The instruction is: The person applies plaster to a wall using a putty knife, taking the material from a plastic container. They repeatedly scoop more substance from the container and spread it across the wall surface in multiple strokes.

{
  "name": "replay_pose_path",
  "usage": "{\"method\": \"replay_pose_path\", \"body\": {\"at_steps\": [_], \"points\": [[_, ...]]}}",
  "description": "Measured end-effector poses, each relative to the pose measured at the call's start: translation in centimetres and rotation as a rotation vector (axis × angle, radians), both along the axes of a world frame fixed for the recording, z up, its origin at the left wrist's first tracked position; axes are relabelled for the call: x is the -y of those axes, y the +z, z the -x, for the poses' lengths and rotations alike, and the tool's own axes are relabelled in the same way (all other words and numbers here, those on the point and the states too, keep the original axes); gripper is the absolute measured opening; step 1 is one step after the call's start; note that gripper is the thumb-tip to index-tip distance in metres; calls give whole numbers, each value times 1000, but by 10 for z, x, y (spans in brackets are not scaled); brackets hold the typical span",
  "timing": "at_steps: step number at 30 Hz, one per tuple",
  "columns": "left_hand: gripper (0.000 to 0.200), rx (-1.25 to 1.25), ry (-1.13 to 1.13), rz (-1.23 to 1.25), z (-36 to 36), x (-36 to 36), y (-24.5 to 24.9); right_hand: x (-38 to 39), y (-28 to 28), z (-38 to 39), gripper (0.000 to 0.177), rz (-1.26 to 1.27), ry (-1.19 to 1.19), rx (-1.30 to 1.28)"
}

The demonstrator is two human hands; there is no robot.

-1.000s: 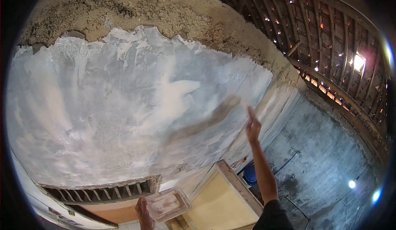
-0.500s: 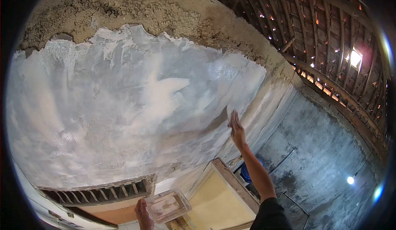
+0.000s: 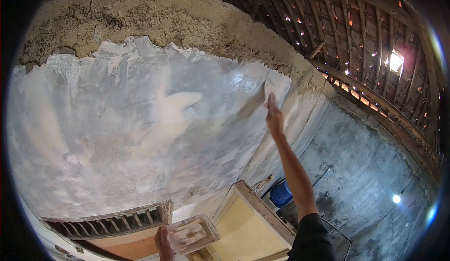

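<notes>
My right hand (image 3: 274,115) is raised on an outstretched arm, its fingers closed on a pale, flat putty scraper (image 3: 275,85). The scraper lies against the plastered wall (image 3: 187,134) close to its right corner, and its outline blends with the whitish coat there. Low in the view, my left hand (image 3: 163,245) grips the left side of a clear plastic tub (image 3: 193,233). Smears of whitish-brown paste cover the tub's bottom. Grey and white patches streak the wall, below a ragged upper edge.
Rough bare render (image 3: 154,12) runs above the coated area. A slatted vent (image 3: 117,224) and a wooden frame with a yellow panel (image 3: 243,223) sit below. A blue container (image 3: 281,193) stands by the bluish side wall (image 3: 365,167). Overhead is a timber-and-tile roof (image 3: 356,31).
My right hand has slid up the wall with the scraper, nearer the coat's top right corner. The tub in my left hand stays almost where it was. The view has shifted slightly.
</notes>
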State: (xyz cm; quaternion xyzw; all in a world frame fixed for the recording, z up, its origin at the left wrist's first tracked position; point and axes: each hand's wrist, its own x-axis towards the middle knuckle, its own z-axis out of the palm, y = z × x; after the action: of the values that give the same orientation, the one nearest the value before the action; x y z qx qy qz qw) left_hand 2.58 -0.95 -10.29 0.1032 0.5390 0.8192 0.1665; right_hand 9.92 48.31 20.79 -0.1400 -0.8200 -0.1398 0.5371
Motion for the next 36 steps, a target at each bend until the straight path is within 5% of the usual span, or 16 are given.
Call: {"method": "replay_pose_path", "body": {"at_steps": [3, 5, 8, 9, 10, 11, 14, 15, 17, 20, 21, 24, 29, 31, 36], "points": [[30, 24, -14, -41, 2, 6, -5, 17, -76, 5, 67, -172, -43, -26], [30, -86, -61, 30, 2, 16, 3, 27, -133, -8, 65, 251, 163, 52], [29, 114, -92, -74, -6, 16, 33, 36, -153, -40, 55, -35, 66, 190], [29, 108, -91, -76, -2, 14, 29, 24, -153, -47, 49, 244, 156, 144], [31, 22, -64, -15, 3, 8, 20, 28, -146, -50, 44, 524, 244, 94], [33, -63, -40, 47, 7, 3, 13, 22, -126, -46, 37, 156, 240, -18], [35, -411, 35, 145, 8, -20, 24, 42, -31, -29, 40, 87, 168, -178], [39, -137, -191, 72, 16, -24, 34, 51, -1, -23, 50, 72, 179, -196], [40, -158, -219, 51, 19, -43, 53, 67, 48, -6, 56, 115, 146, -272], [41, -213, -274, 18, 20, -60, 89, 62, 54, 22, 59, 112, 260, -167], [41, -247, -305, 7, 22, -62, 98, 78, 48, 29, 61, -61, 158, -161], [41, -110, -415, 107, 27, -57, 115, 81, -11, 31, 67, -30, 116, -45], [40, -280, -273, 2, 35, -62, 96, 79, -97, -1, 59, -72, 154, 107], [41, -311, -241, -89, 40, -71, 79, 75, -86, -6, 59, -94, 179, 154], [40, -201, -433, 1, 34, -62, 120, 110, 40, 15, 62, -133, 151, -154]]}}
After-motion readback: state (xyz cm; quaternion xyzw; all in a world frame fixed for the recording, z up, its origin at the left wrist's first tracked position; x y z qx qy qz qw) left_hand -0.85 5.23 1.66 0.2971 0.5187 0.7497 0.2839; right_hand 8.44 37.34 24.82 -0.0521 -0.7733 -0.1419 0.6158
